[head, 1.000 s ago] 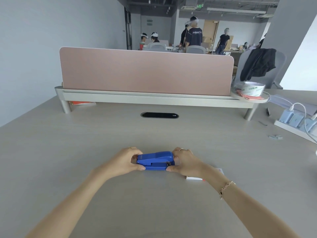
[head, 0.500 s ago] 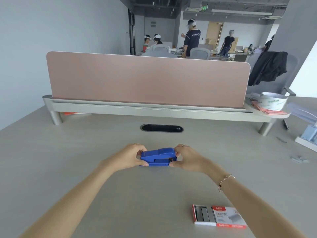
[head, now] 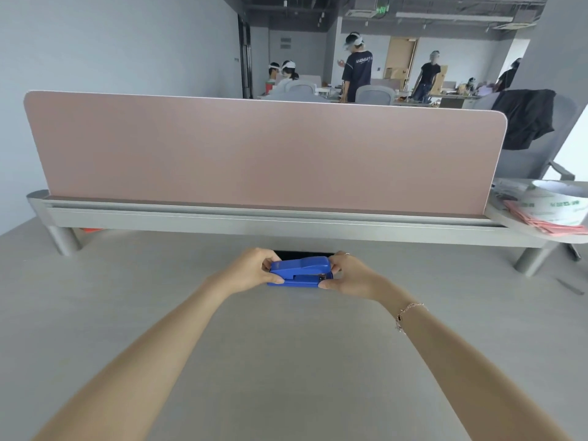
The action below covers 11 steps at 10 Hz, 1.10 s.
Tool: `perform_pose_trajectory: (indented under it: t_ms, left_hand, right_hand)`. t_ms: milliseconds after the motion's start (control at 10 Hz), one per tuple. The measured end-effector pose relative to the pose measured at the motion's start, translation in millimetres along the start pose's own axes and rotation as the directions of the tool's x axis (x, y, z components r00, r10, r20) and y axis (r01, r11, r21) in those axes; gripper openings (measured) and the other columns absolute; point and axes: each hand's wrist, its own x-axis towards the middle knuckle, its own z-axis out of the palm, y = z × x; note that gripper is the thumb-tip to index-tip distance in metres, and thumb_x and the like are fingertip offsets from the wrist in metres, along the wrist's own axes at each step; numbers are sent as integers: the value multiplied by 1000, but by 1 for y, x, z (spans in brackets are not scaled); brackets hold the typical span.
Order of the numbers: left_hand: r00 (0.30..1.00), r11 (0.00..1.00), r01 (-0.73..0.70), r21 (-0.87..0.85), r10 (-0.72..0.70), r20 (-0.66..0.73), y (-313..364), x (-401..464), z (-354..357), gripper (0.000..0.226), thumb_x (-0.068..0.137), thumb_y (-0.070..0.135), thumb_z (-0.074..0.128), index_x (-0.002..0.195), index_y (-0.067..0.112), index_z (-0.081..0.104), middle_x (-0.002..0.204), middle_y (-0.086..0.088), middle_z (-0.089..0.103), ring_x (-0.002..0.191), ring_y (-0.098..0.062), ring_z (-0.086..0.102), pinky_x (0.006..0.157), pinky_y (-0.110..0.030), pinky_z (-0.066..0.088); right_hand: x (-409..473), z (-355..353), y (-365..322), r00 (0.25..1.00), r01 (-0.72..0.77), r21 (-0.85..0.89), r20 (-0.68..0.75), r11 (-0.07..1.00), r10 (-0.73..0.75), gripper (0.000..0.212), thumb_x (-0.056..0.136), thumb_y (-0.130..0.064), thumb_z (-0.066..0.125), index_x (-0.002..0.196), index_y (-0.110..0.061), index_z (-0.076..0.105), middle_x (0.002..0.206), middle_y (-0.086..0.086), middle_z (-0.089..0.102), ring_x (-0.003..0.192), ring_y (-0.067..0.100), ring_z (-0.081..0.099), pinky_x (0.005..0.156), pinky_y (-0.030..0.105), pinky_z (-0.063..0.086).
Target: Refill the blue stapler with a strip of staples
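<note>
The stapler (head: 300,271) is blue and lies lengthwise between the two hands, held in front of the person and above the desk (head: 286,361); whether it rests on the desk cannot be told. Its top arm is down, close over the base, with a small metal part showing at its right end. The left hand (head: 251,270) grips the left end, thumb along the near side and fingers curled over the top and far side. The right hand (head: 350,275) grips the right end the same way, thumb tip at the near lower corner and fingers closed over the top; a ring shows on one finger. A thin bracelet (head: 409,313) hangs on the right wrist. Both bare forearms reach in from the lower corners.

Just behind the stapler a dark cable slot (head: 286,253) in the desk is partly hidden by the hands. Farther back a pink divider (head: 264,154) stands on a grey rail with round legs. At the rail's right end a roll of tape (head: 553,202) sits on red papers. Behind it a dark jacket (head: 525,119) hangs over a chair. Beyond the divider, several people stand or sit at other desks.
</note>
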Motion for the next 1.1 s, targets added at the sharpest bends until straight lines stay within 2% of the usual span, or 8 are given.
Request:
perform_pose_trajectory:
  t_ms: [200,400,600,700,800,900,1000,1100]
  left_hand:
    - [999,999,29,-16,-29,-37,-7,14,2,22,75,12,79,95,11,69,95,-10,74,88,-27,70,84,-40,54]
    - [998,999,23,-36,-25,-64,-13,14,9,23,76,13,78,95,11,67,95,-12,74,90,-30,69,89,-46,53]
    - [998,996,5,-93,-11,-57,-16,14,12,21,79,10,75,97,15,66,99,-12,73,94,-29,68,93,-45,52]
    - [998,994,14,-106,-20,-55,-18,15,13,21,79,11,75,97,14,66,100,-13,73,96,-30,68,94,-46,52]
    - [998,993,6,-115,-13,-63,-16,13,15,22,81,10,73,99,17,64,103,-13,71,95,-28,67,92,-41,52]
    - [988,998,-2,-62,-8,-154,-13,-2,25,40,84,8,69,121,16,57,121,-9,61,103,-17,59,91,-23,42]
    - [972,996,14,-90,-34,-231,-13,-17,35,61,86,10,68,140,12,41,133,-7,52,124,-17,49,99,-19,32]
    - [973,992,55,-115,-79,-215,-15,-30,25,61,87,12,67,142,14,39,135,-9,50,129,-20,46,102,-24,32]
  right_hand:
    - [14,1,9,1000,-1,37,-11,999,1,22,78,-18,70,99,-11,66,88,-8,46,82,13,54,69,22,42]
    - [18,4,11,1000,-11,60,14,998,10,30,78,-15,70,107,-11,64,103,4,49,99,26,60,89,37,50]
    - [19,7,12,999,-39,76,9,996,39,35,80,-14,68,114,-10,60,99,0,48,102,27,58,85,33,48]
    - [20,8,14,998,-54,92,17,994,53,36,79,-16,69,114,-12,60,110,5,48,104,26,58,87,33,48]
    - [18,11,13,999,-46,96,-7,994,47,37,79,-18,68,114,-11,60,109,5,49,99,24,57,88,35,48]
    - [9,13,6,995,-67,94,-70,993,73,27,76,-15,68,101,-5,64,90,6,53,72,18,53,70,34,50]
    - [7,18,7,984,-86,80,-153,993,97,23,73,-16,69,90,0,64,80,7,51,67,17,48,63,29,46]
    - [-4,14,4,982,-108,76,-151,991,118,28,76,-10,68,102,0,62,90,4,45,88,22,50,86,35,48]
